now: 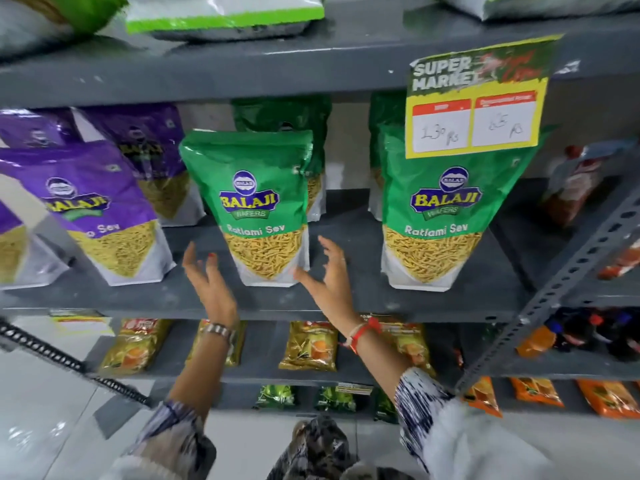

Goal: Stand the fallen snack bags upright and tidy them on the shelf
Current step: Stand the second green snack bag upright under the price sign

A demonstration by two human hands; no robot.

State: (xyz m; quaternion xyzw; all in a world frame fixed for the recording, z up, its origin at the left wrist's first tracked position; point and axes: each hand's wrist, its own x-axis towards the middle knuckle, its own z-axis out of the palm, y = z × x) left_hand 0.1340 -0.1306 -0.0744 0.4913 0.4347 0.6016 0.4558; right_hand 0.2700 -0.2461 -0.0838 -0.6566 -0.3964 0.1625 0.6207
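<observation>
A green Ratlami Sev bag (258, 202) stands upright at the middle of the grey shelf (346, 299). My left hand (211, 282) is open just left of its base, fingers spread, not touching it. My right hand (329, 271) is open at the bag's lower right corner, thumb near its white bottom edge. A second green Ratlami Sev bag (436, 216) stands upright to the right. More green bags stand behind both. Purple sev bags (93, 209) stand leaning at the left.
A yellow price card (474, 109) hangs from the shelf above. A slotted metal upright (568, 289) crosses at the right, with red packets (575, 188) behind it. Yellow packets (308, 344) and orange packets (536, 389) lie on the lower shelves. White-and-green bags (221, 12) lie on the top shelf.
</observation>
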